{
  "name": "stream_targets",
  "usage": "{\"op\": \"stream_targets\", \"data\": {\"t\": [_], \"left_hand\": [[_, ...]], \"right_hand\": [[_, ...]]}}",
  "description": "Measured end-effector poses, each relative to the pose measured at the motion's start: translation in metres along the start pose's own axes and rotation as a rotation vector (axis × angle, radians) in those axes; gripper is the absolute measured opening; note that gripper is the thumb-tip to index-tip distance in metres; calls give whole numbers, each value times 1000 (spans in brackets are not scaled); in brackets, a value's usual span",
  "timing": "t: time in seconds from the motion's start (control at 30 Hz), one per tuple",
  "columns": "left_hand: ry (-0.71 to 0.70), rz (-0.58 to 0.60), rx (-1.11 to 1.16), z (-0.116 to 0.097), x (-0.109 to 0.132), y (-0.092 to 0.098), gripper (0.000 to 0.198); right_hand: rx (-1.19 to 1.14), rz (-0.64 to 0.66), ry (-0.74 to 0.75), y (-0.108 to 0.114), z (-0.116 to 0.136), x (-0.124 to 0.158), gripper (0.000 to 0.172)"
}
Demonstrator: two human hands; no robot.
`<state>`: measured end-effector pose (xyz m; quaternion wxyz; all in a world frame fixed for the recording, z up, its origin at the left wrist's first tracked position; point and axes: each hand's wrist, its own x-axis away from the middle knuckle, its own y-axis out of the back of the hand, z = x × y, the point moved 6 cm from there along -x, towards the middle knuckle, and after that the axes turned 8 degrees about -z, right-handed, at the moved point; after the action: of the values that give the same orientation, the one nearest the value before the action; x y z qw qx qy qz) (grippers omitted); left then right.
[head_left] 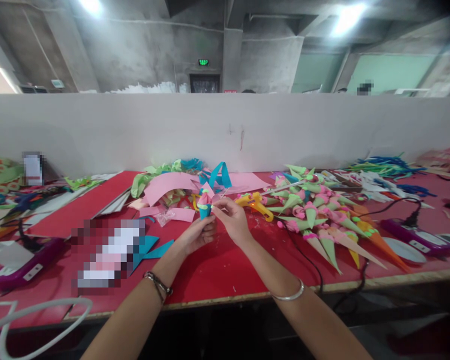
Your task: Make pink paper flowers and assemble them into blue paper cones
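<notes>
My left hand (201,235) is closed around the lower part of a small paper ice cream cone (204,206), blue below with a pink and green top. The cone stands upright above the red table. My right hand (230,216) pinches at the cone's right side near its rim; whatever lies between thumb and finger is too small to make out. Just right of the hands lies a yellow hot glue gun (255,204). Behind the cone are pink sheets (172,186) and a blue strip (221,175).
A heap of finished-looking cones (315,210) covers the right side. Purple power strips (416,237) (32,262) lie at both sides, with black cables near the front edge. Blue pieces (159,249) and a blurred-out object (110,255) lie left. A white partition (153,130) stands behind.
</notes>
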<state>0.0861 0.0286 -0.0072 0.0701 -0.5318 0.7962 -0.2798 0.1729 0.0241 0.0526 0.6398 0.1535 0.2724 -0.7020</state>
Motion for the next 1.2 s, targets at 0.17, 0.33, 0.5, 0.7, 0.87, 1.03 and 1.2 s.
{"op": "stream_targets", "data": {"t": [0.17,0.33,0.5,0.7,0.87,1.03,1.2], "left_hand": [[-1,4,-29,2,-1,0,32],[-2,8,-85,2,0,0,38],[3,36,-125,2,2,-3,39],[29,91,-157,3,6,-6,40],[22,111,-158,4,6,-5,40],[9,105,-152,3,3,-5,35],[-18,84,-135,2,2,-2,35]], "right_hand": [[114,43,75,-2,4,2,5],[87,24,31,-1,-1,2,3],[-74,32,-102,-2,-12,1,22],[-274,128,-269,-12,-22,3,38],[-295,138,-324,-12,-28,6,38],[-298,100,-339,-11,-35,6,36],[-283,76,-298,-9,-34,4,37]]}}
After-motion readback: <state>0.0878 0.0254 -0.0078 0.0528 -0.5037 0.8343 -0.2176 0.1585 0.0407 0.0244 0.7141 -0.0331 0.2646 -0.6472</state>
